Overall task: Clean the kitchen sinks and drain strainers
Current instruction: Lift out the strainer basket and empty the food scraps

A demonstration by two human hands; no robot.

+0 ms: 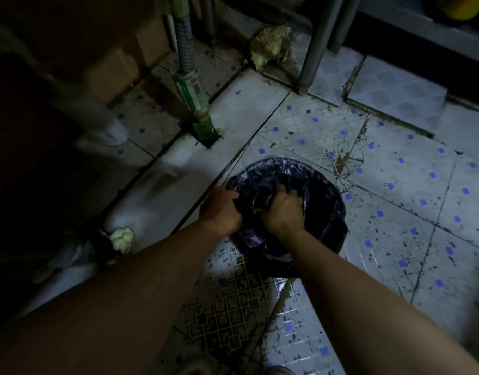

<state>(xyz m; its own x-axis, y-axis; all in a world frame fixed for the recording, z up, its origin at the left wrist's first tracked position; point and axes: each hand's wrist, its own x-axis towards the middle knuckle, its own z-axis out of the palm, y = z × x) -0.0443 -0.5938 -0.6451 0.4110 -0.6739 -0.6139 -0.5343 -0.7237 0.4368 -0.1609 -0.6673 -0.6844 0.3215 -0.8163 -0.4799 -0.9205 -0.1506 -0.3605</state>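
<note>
Both hands reach down into a bin [327,212] lined with a black bag [273,169], standing on the stained tiled floor [395,158]. The right hand [283,209] is curled round a metal strainer [261,203] held over the bin's middle, while the left hand [222,209] grips the bag at the rim. A drain pipe [191,85] enters the floor beyond.
</note>
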